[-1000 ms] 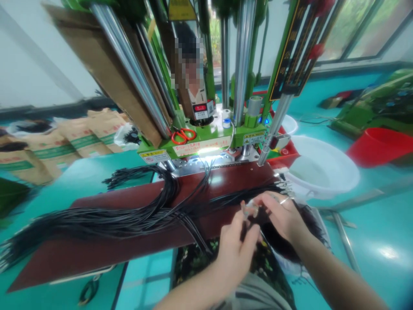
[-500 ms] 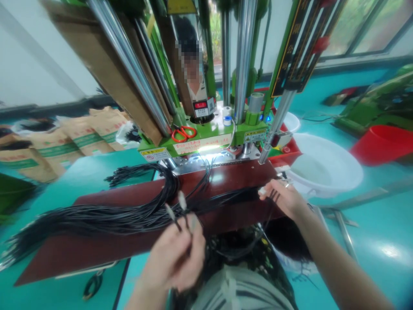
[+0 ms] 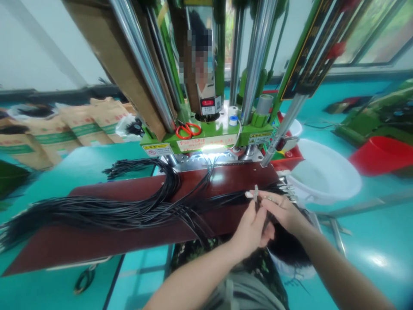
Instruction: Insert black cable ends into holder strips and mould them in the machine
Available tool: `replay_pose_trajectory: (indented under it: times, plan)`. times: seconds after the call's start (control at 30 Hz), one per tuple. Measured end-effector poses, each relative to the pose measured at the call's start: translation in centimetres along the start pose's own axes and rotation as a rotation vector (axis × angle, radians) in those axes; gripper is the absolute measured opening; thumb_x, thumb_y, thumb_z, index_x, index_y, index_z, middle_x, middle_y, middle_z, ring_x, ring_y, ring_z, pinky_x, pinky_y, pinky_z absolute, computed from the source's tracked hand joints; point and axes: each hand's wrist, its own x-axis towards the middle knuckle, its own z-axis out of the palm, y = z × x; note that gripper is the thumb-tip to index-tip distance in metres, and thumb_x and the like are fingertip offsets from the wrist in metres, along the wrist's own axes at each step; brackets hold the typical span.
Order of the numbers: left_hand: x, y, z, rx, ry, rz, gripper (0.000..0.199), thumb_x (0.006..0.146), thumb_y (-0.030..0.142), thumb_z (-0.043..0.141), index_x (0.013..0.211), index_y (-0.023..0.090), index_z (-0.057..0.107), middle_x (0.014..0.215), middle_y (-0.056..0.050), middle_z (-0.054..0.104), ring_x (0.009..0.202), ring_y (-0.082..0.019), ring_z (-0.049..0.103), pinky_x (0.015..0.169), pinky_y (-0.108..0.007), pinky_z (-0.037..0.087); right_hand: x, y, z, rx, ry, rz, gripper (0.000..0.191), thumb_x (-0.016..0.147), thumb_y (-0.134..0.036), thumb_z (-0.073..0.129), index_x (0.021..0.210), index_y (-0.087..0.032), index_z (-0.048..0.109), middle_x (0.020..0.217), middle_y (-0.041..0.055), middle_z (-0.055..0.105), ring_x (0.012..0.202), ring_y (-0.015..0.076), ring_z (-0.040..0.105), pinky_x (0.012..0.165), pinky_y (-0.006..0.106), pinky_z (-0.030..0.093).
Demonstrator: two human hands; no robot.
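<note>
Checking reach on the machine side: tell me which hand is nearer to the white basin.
Right. The right hand lies at the dark red board's right end, just left of the white basin. The left hand touches it from the side away from the basin.

Columns (image 3: pixel 142 64) are showing polished, glossy metal. Wires (image 3: pixel 106 211) are showing matt black plastic sheathing. Board (image 3: pixel 226 176) is appearing smooth, dark red, slightly glossy. Basin (image 3: pixel 335 172) is appearing smooth white plastic. Sacks (image 3: pixel 80 129) are appearing matt brown paper.
</note>
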Motion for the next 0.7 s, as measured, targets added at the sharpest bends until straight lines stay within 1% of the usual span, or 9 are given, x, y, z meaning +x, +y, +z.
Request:
replay_pose_trajectory:
  times: [0.1,0.2,0.23,0.3,0.37,0.4,0.53,0.63,0.7]
  plan:
    - [0.1,-0.5,-0.7,0.034,0.000,-0.066,0.041,0.082,0.051,0.045,0.106,0.018,0.041,0.043,0.010,0.043,0.028,-0.004,0.028,0.028,-0.013,0.020,0.7,-0.9,-1.3,0.073,-0.149,-0.074,0.049,0.078,-0.038,0.061,0.125,-0.026,0.052,0.123,0.0073,0.058,0.113,0.0232,0.053,0.094,0.040,0.043]
    - [0.3,-0.9,-1.0,0.069,-0.039,-0.102,0.034,0.080,0.048,0.050,0.086,0.015,0.050,0.044,0.007,0.044,0.029,-0.003,0.030,0.028,-0.014,0.022,1.9,-2.7,-1.7,-0.133,-0.234,-0.193,0.043,0.083,-0.034,0.055,0.125,-0.029,0.052,0.130,0.0031,0.052,0.121,0.0193,0.045,0.103,0.036,0.033]
    - [0.3,-0.9,-1.1,0.066,-0.054,-0.114,0.034,0.079,0.048,0.050,0.082,0.014,0.052,0.044,0.006,0.046,0.029,-0.003,0.032,0.028,-0.014,0.023,2.3,-3.3,-1.6,-0.254,-0.298,-0.193,0.038,0.084,-0.031,0.053,0.123,-0.028,0.055,0.128,0.0022,0.054,0.119,0.0184,0.047,0.103,0.034,0.033]
    - [0.4,-0.8,-1.2,0.023,-0.067,-0.149,0.038,0.077,0.050,0.051,0.077,0.012,0.053,0.046,0.003,0.049,0.029,-0.005,0.037,0.029,-0.015,0.027,3.0,-3.9,-1.0,-0.442,-0.476,-0.126,0.034,0.087,-0.031,0.048,0.118,-0.025,0.059,0.118,0.0027,0.061,0.106,0.0181,0.057,0.093,0.031,0.043]
    - [0.5,-0.6,-1.3,-0.067,-0.056,-0.202,0.042,0.073,0.053,0.055,0.076,0.011,0.053,0.047,0.002,0.051,0.031,-0.006,0.041,0.030,-0.017,0.030,3.5,-3.9,-0.2,-0.528,-0.616,-0.072,0.035,0.089,-0.033,0.042,0.116,-0.022,0.061,0.109,0.0040,0.066,0.093,0.0173,0.063,0.082,0.029,0.049]
    - [0.5,-0.5,-1.3,-0.112,-0.045,-0.223,0.044,0.071,0.055,0.057,0.075,0.011,0.053,0.048,0.001,0.052,0.031,-0.007,0.042,0.031,-0.018,0.032,3.7,-3.7,0.1,-0.549,-0.645,-0.070,0.036,0.089,-0.034,0.041,0.116,-0.021,0.061,0.108,0.0044,0.067,0.091,0.0169,0.064,0.079,0.028,0.050]
    - [0.6,-0.6,-1.5,-0.181,-0.009,-0.237,0.049,0.066,0.058,0.061,0.076,0.010,0.054,0.049,0.001,0.052,0.032,-0.008,0.044,0.031,-0.019,0.032,3.7,-2.8,1.1,-0.543,-0.669,-0.120,0.038,0.091,-0.035,0.036,0.113,-0.020,0.063,0.111,0.0042,0.065,0.097,0.0160,0.061,0.081,0.024,0.047]
    - [0.7,-0.6,-1.8,-0.163,0.005,-0.224,0.048,0.066,0.058,0.061,0.073,0.012,0.052,0.044,0.004,0.047,0.029,-0.006,0.039,0.030,-0.018,0.028,4.2,-2.5,1.3,-0.538,-0.709,-0.058,0.041,0.092,-0.037,0.031,0.113,-0.022,0.062,0.104,0.0026,0.067,0.080,0.0136,0.064,0.068,0.023,0.050]
    - [0.9,-0.5,-2.4,-0.165,0.079,-0.168,0.046,0.067,0.058,0.061,0.072,0.014,0.049,0.042,0.008,0.041,0.028,-0.003,0.032,0.029,-0.017,0.023,5.7,-2.1,1.2,-0.603,-0.607,-0.115,0.041,0.093,-0.037,0.028,0.116,-0.024,0.060,0.108,0.0020,0.065,0.084,0.0140,0.064,0.072,0.025,0.049]
